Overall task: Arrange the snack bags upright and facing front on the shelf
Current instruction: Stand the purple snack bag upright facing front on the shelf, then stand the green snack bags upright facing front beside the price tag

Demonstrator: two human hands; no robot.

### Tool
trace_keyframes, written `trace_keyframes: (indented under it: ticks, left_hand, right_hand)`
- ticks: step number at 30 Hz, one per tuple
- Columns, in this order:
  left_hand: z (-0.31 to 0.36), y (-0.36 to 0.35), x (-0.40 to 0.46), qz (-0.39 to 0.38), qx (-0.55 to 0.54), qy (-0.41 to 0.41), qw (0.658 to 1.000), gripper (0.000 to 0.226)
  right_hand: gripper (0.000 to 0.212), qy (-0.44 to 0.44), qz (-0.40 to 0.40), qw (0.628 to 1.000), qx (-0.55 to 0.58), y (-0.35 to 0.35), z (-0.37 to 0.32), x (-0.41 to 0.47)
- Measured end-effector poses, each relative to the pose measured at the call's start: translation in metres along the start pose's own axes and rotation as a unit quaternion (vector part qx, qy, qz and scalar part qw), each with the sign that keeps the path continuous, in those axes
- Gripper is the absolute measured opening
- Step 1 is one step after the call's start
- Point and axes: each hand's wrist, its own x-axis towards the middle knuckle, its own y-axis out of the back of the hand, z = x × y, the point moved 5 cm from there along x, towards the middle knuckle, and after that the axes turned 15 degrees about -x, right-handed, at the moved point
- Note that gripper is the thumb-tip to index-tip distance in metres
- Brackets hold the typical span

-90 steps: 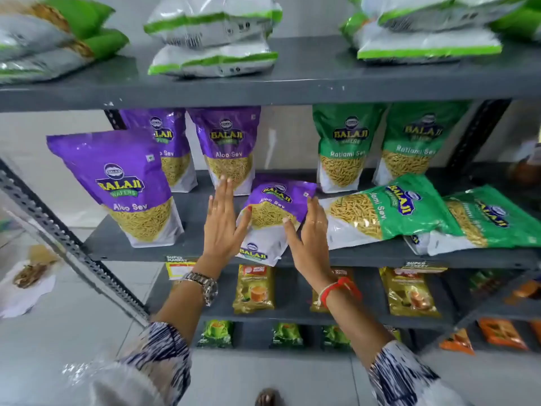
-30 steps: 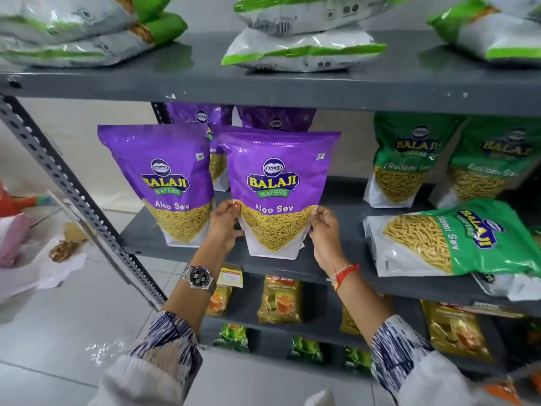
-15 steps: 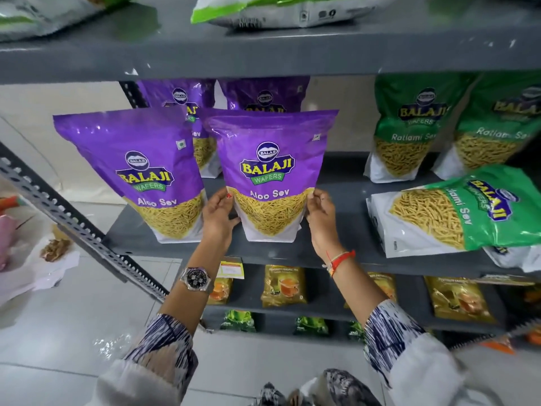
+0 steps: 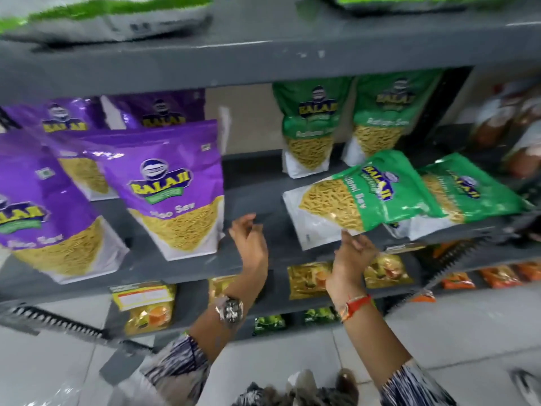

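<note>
Reaching under a green snack bag (image 4: 366, 197) lying flat on the grey shelf (image 4: 254, 200), the right hand (image 4: 352, 254) has loose, spread fingers, one fingertip touching its edge. Blur hides any firmer hold. The left hand (image 4: 248, 244) hangs empty, fingers curled apart. Four purple bags stand upright; two green stand, two lie flat.

I'm looking at a small grocery shop. Grey metal rack shelving (image 4: 263, 68) carries rows of one brand of packaged snacks: purple Aloo Sev bags (image 4: 175, 189) left of my fingers, green Ratlami Sev bags (image 4: 310, 127) above and right. A price label (image 4: 140, 298) hangs on the shelf edge below, over smaller gold packets (image 4: 308, 279).
</note>
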Motion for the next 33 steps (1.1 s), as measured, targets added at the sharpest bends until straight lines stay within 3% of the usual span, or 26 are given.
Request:
trace_keyframes:
  ticks: [2, 4, 7, 10, 12, 14, 17, 20, 24, 29, 33]
  left_hand:
    - [0.011, -0.049, 0.011, -0.098, 0.122, -0.093, 0.983, 0.028]
    - [0.016, -0.095, 0.028, -0.173, 0.261, -0.134, 0.940, 0.035]
    - [0.003, -0.148, 0.048, -0.269, 0.326, 0.009, 0.906, 0.048]
    - [-0.020, -0.178, 0.064, -0.369, 0.370, 0.109, 0.845, 0.056]
    - [-0.028, -0.186, 0.064, -0.439, 0.407, 0.139, 0.789, 0.031]
    - [-0.031, -0.189, 0.061, -0.464, 0.399, 0.175, 0.771, 0.023]
    - [-0.029, -0.191, 0.061, -0.431, 0.341, 0.171, 0.818, 0.030]
    - [-0.032, -0.187, 0.067, -0.370, 0.307, 0.171, 0.860, 0.016]
    - [-0.039, -0.170, 0.059, -0.288, 0.251, 0.173, 0.908, 0.027]
    - [-0.046, -0.143, 0.033, -0.171, 0.158, 0.214, 0.949, 0.015]
    - [-0.047, -0.117, -0.005, -0.136, 0.058, 0.255, 0.955, 0.020]
  right_hand:
    - [0.018, -0.077, -0.049, 0.996, 0.003, 0.004, 0.000, 0.013]
    - [0.011, -0.110, -0.122, 0.986, 0.005, 0.005, -0.001, 0.013]
    - [0.035, -0.092, -0.173, 0.981, 0.016, 0.015, -0.007, 0.010]
    - [0.027, -0.070, -0.173, 0.982, 0.018, 0.025, -0.010, 0.022]
    - [0.011, -0.064, -0.171, 0.983, 0.010, 0.025, -0.009, 0.032]
    - [0.019, -0.076, -0.182, 0.980, 0.014, 0.024, -0.009, 0.038]
    - [0.024, -0.090, -0.205, 0.974, 0.028, 0.025, -0.013, 0.040]
    - [0.021, -0.112, -0.230, 0.966, 0.041, 0.028, -0.014, 0.047]
    - [0.017, -0.094, -0.252, 0.963, 0.024, 0.039, -0.017, 0.061]
    - [0.020, -0.041, -0.219, 0.972, -0.069, 0.059, -0.018, 0.080]
    - [0.028, 0.003, -0.186, 0.978, -0.090, 0.080, -0.026, 0.085]
